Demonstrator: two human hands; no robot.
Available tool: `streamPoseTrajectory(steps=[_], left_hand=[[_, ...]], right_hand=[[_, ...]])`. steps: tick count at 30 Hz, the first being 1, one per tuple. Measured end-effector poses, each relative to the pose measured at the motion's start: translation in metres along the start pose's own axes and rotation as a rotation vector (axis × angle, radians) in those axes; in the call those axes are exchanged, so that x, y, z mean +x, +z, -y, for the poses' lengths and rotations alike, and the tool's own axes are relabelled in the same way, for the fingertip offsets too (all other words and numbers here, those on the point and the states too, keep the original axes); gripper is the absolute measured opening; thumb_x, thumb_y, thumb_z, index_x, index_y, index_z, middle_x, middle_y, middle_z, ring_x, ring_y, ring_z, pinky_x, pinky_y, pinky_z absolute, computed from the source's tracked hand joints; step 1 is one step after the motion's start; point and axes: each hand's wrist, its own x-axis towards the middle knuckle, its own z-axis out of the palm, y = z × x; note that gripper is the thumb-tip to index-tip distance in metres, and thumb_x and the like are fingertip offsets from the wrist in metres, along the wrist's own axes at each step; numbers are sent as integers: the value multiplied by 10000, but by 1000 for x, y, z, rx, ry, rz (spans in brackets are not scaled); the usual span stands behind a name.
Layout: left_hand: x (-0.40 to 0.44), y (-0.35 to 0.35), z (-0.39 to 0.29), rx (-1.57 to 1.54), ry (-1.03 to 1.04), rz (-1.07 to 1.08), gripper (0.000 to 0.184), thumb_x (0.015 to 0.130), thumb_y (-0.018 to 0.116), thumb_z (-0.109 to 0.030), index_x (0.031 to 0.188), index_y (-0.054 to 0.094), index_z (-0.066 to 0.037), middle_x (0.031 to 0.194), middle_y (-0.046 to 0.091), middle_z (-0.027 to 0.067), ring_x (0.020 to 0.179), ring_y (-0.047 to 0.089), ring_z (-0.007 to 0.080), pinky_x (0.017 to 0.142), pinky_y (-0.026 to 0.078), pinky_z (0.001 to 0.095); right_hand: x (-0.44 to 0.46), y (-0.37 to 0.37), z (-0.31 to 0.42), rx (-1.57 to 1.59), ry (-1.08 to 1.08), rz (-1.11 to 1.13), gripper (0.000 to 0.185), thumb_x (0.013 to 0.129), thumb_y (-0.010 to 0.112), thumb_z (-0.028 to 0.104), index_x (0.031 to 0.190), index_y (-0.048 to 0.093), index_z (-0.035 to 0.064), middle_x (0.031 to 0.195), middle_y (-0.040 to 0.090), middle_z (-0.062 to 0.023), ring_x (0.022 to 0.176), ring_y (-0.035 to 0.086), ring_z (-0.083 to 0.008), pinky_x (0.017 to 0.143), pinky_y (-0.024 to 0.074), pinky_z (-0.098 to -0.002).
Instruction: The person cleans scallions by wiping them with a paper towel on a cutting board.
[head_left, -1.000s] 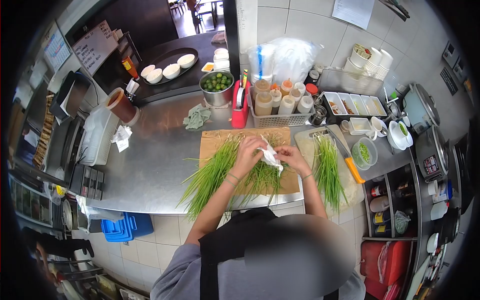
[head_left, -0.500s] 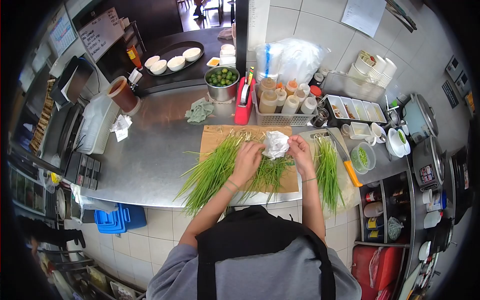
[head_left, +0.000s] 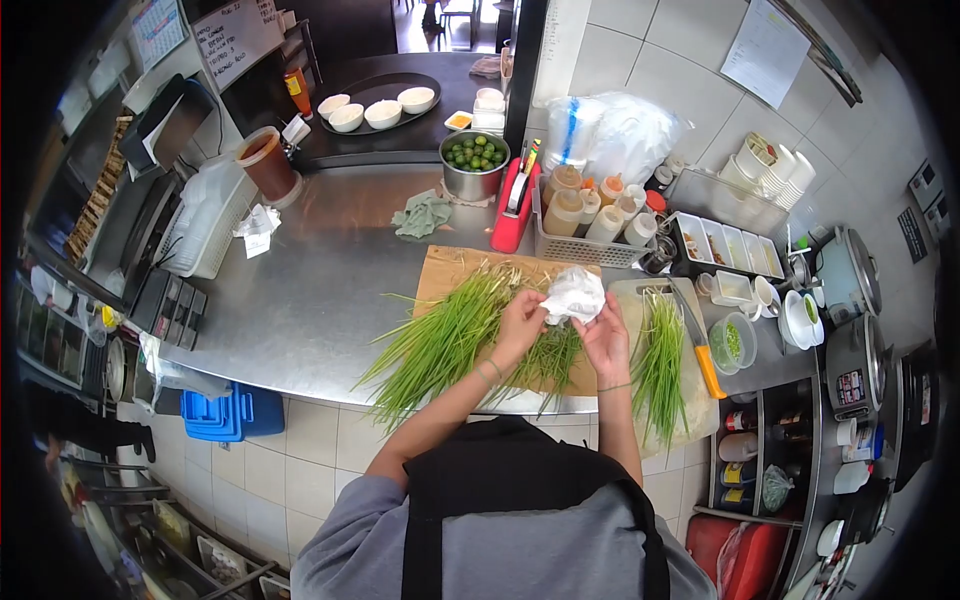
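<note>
Fingers of the left hand (head_left: 522, 322) are bent in a pinch on the near left edge of a white wad (head_left: 575, 293), while those of the right hand (head_left: 605, 340), palm partly up, hold its near right side. Raised above brown paper (head_left: 438, 270), the wad looks thin and crumpled; whether it is tissue or plastic, I cannot tell. It should handle as very light and soft, easily crushed and perhaps easily torn, so gathered folds seem a safer hold than one thin edge. Below and to its left, long greens (head_left: 430, 345) fan over the paper toward the near edge of the steel counter (head_left: 320, 280). Just right, a board (head_left: 705, 415) bears another bunch (head_left: 660, 360) beside an orange-handled knife (head_left: 709, 370); a tub (head_left: 722, 368) of chopped greens sits farther right. Beyond the paper are a cloth (head_left: 422, 215), a pot (head_left: 472, 188) of small green fruit, a red dispenser (head_left: 508, 230) and a basket (head_left: 590, 250) of bottles. White bowls (head_left: 383, 114) sit on a black tray at the far left. Pale tiles cover the far wall (head_left: 665, 80) and floor (head_left: 310, 430), where a blue bin (head_left: 232, 412) stands near left.
</note>
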Motion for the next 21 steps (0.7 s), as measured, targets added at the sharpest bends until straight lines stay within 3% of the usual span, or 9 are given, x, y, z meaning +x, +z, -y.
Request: streamPoseTrajectory(steps=[3, 6, 7, 10, 11, 13, 17, 21], left_hand=[[1, -3, -6, 1, 30, 26, 176, 785, 476, 35, 949, 485, -28, 831, 584, 42, 708, 550, 79, 570, 466, 208], [3, -1, 6, -85, 45, 198, 210, 779, 469, 45, 972, 492, -33, 866, 586, 44, 731, 559, 89, 594, 473, 214], [2, 0, 6, -141, 43, 270, 223, 777, 467, 49, 982, 494, -34, 882, 588, 45, 741, 561, 92, 604, 475, 214], [-7, -7, -28, -191, -125, 444, 259, 765, 482, 51, 1006, 507, -43, 912, 588, 42, 769, 567, 99, 638, 479, 221], [-9, -15, -42, -65, -180, 425, 268, 765, 495, 34, 1022, 513, -41, 916, 592, 40, 806, 566, 99, 657, 477, 229], [6, -46, -32, 207, 60, 277, 252, 745, 522, 11, 991, 537, -43, 902, 598, 66, 788, 583, 140, 660, 475, 245], [34, -114, -5, 1175, 350, -371, 184, 675, 611, -88, 858, 606, -63, 842, 578, 120, 797, 561, 284, 706, 467, 364], [42, -135, 2, 1207, 138, -272, 103, 660, 636, -129, 749, 633, -77, 842, 582, 110, 834, 554, 295, 721, 460, 389]], right_hand=[[-23, 25, 8, -172, 12, -124, 409, 886, 458, 143, 1275, 344, 195, 1167, 486, -87, 1008, 541, -210, 794, 477, -376], [-23, 19, 4, -562, 14, 2, 452, 878, 480, 133, 1302, 329, 177, 1189, 467, -71, 957, 554, -165, 740, 489, -325], [-17, 5, 0, -634, 111, 12, 380, 858, 515, 104, 1229, 433, 93, 1124, 517, -66, 881, 570, -127, 687, 488, -268], [-11, -15, -2, -546, 130, 86, 272, 837, 540, 83, 1102, 533, 21, 1003, 587, -53, 824, 584, -117, 674, 481, -250], [-11, -16, 0, -569, 86, 46, 246, 833, 543, 74, 1071, 547, 15, 967, 598, -47, 811, 586, -114, 679, 481, -249], [-13, -15, 6, -610, -5, -37, 196, 823, 549, 57, 1010, 574, 3, 896, 621, -36, 783, 591, -107, 689, 481, -246], [-14, -17, 11, -596, -62, -64, 195, 815, 550, 44, 1007, 575, 22, 903, 623, -29, 785, 590, -103, 699, 472, -243], [-10, -13, 5, -563, -94, -73, 201, 807, 549, 34, 1006, 574, 36, 887, 617, -20, 769, 585, -94, 665, 457, -223]])
